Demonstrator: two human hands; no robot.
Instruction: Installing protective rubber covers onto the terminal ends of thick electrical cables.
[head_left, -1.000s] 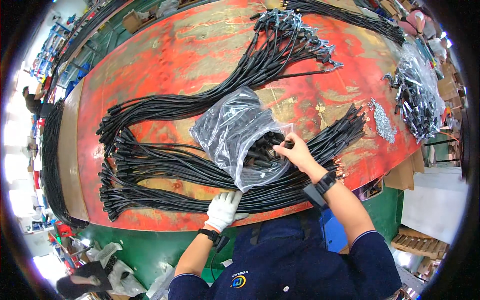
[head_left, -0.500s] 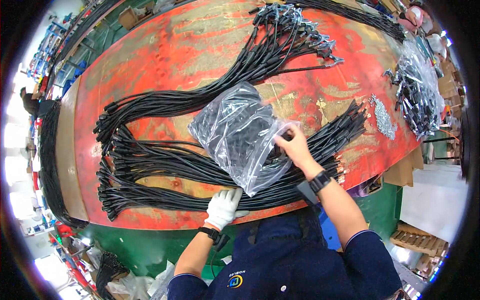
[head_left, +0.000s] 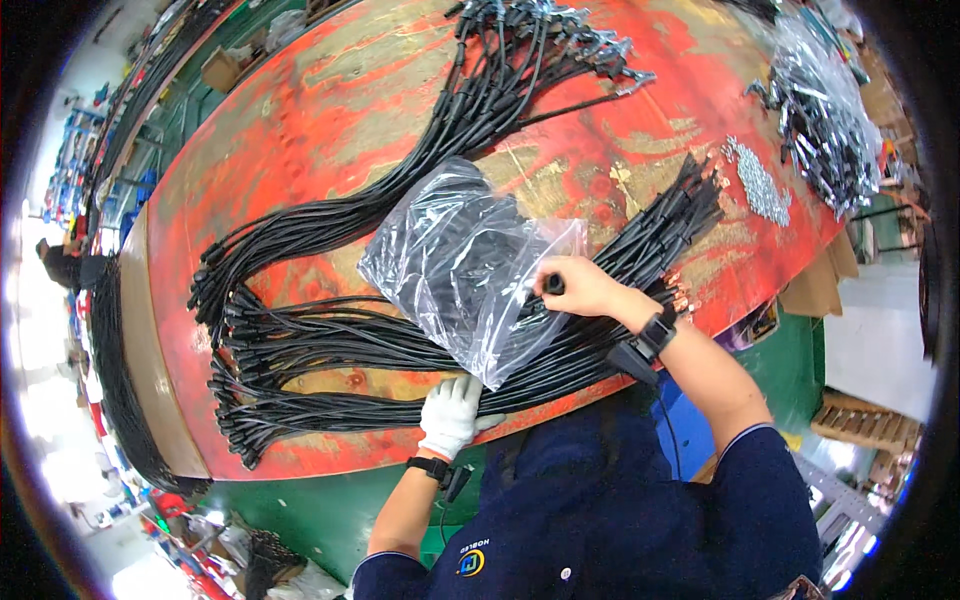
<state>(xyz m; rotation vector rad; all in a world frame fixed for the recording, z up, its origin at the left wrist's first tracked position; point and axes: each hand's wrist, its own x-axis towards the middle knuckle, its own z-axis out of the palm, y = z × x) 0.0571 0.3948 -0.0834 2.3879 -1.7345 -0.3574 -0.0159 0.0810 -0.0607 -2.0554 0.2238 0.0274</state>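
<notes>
Right hand: bare [head_left: 585, 285], the fingers are closed on a small black piece [head_left: 554, 284], near the open edge of the clear bag [head_left: 440, 250].
Left hand: in a white glove [head_left: 450, 415], on the near bundle of black cables [head_left: 370, 413], just beside the lowest corner of the bag; how firmly it grips, I cannot tell.
Step in hand: I judge it is picking out one piece from the bag.
Next move calls for: probably a steady pinch, and keeping the piece free of the loose plastic.
Look of the piece: black, short and rounded, with a dark end; mostly covered by the fingers.
Look of the bag: transparent, wrinkled, shiny, with dark contents.
Bag's place: on the red, worn desk [head_left: 290, 140], partly over the cables.
</notes>
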